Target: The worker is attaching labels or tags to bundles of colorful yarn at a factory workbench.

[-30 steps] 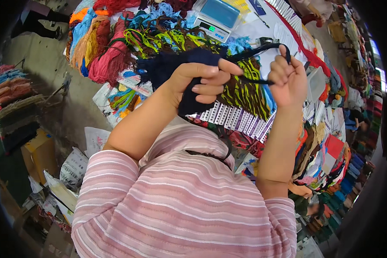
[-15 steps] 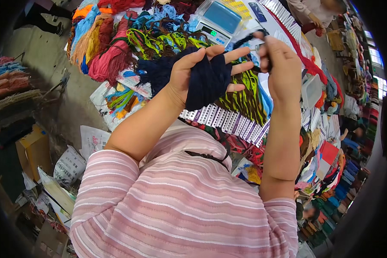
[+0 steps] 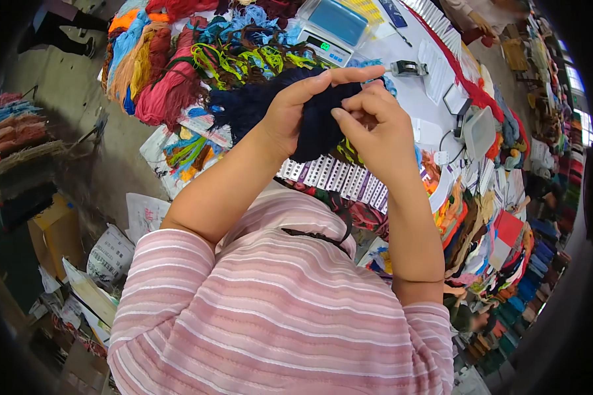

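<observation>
A thick skein of dark navy thread [image 3: 319, 122] lies across my left hand [image 3: 295, 108], held between the thumb and the palm, with its loose end [image 3: 240, 108] hanging out to the left. The forefinger of that hand stretches to the right above the skein. My right hand [image 3: 379, 128] comes in from the right, fingers curled and thumb bent in, its fingertips against the skein's right side. Whether a strand is pinched there is hidden. Beneath both hands lies a row of white cards with holes and purple bands [image 3: 339, 179].
Skeins in pink [image 3: 171, 92], lime and brown [image 3: 244, 59] cover the table's left. A digital scale [image 3: 326, 46] stands behind the hands. A small black device [image 3: 408, 68], a clear plastic box [image 3: 479, 131] and red yarn [image 3: 451, 69] lie right. Another person's hand [image 3: 486, 29] shows at upper right.
My right hand has moved left and down, from holding a dark strand beside the left fingertips to the skein itself. The black device and nearby table are now uncovered.
</observation>
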Tool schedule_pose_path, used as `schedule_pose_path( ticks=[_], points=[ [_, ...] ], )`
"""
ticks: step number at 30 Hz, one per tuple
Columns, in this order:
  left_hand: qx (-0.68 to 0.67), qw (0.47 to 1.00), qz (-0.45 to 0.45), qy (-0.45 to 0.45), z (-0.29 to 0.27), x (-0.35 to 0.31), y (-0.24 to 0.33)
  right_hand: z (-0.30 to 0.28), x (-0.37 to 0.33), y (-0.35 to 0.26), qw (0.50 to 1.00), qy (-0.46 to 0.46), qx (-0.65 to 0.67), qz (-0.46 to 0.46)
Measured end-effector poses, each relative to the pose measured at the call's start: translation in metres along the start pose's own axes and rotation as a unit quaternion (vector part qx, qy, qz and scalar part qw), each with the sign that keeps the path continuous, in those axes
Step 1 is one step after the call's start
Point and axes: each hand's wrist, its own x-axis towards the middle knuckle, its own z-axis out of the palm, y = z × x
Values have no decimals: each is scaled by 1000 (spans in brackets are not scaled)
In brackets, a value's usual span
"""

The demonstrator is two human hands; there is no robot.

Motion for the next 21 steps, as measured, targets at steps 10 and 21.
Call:
schedule_pose_path(
  ticks=[10, 21],
  points=[
    [232, 971, -11, 56, 13, -10, 15, 6, -7, 23, 953, 19, 286, 98],
    [290, 956, 3, 41, 10, -13, 30, -4, -3, 22, 851, -91, 498, 136]
  ],
)
